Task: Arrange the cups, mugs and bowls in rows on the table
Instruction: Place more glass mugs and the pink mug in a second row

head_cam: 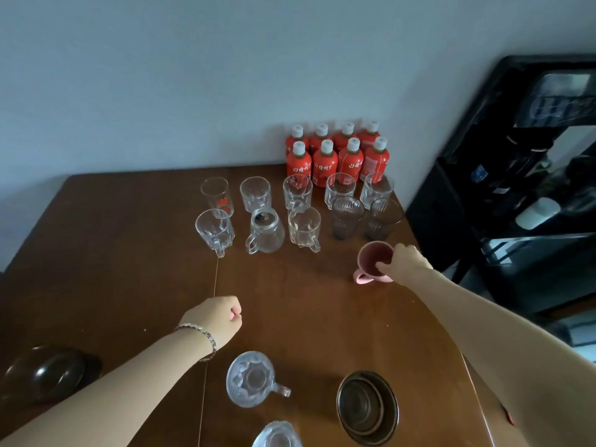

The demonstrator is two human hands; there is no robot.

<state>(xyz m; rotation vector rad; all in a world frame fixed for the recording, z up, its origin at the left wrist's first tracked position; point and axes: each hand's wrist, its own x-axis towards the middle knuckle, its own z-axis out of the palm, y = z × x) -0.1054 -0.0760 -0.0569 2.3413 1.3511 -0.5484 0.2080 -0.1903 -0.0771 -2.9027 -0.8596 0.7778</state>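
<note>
On the right side of the table point(129, 253), in the head view, the right hand point(404, 262) pinches the pink mug point(374, 261) by its far-right rim, with fingertips curled over the lip and into the mouth. The mug sits just in front of the two dark tumblers point(346, 217) that end the second row, apart from them. Its long axis runs close to vertical, mouth up, and its handle points toward the person and a little to the left. Its base seems to be on the wood, though the hand and the steep angle leave that unsure.

The left hand point(216, 321) is closed in a loose fist with nothing in it, held over the middle of the table.

Two rows of glasses already stand before the red bottles point(325, 162), so the step in hand looks like starting a third row with this mug. The next move calls for lining it up under the tumblers, perhaps turning the handle to match the glass mugs point(304, 227) in the second row, then letting go cleanly.

Nearer the person, a glass mug point(251, 379) and a stack of dark bowls point(367, 408) wait unsorted.
</note>
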